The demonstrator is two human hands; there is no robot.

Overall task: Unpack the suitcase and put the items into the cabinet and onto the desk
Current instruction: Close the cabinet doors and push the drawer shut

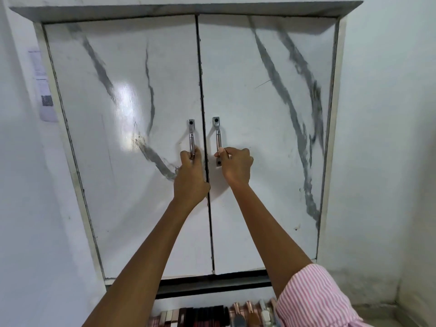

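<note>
Cabinet: the cabinet (259, 102) is set into a white wall, straight in front of the person, and fills most of the view.
Cabinet doors: the left door (122, 161) and the right door (271, 185) are white with grey marble-like streaks. Both are shut and meet at a thin dark gap in the middle of the cabinet.
Handles: the left handle (191, 135) and the right handle (217, 134) are upright metal bars, one on each side of the cabinet's middle gap, close to it.
Left hand: the left hand (190, 175) has its fingers curled round the lower part of the left handle.
Right hand: the right hand (236, 167) grips the lower part of the right handle, with the thumb across the bar.
Hands together: they are near each other but do not touch; the cabinet's middle gap is between them.
Sleeve: a pink-and-white striped sleeve (311, 296) is pushed up on the right arm, below the cabinet's right door.
Ledge: a grey ledge (184, 9) runs along the top of the cabinet.
Paper: a paper notice (43, 86) with a small square code is on the wall just left of the cabinet.
Small items: a row of small cosmetic items (203, 315), dark, pink and white, lies below the cabinet; I cannot tell what each one is.
</note>
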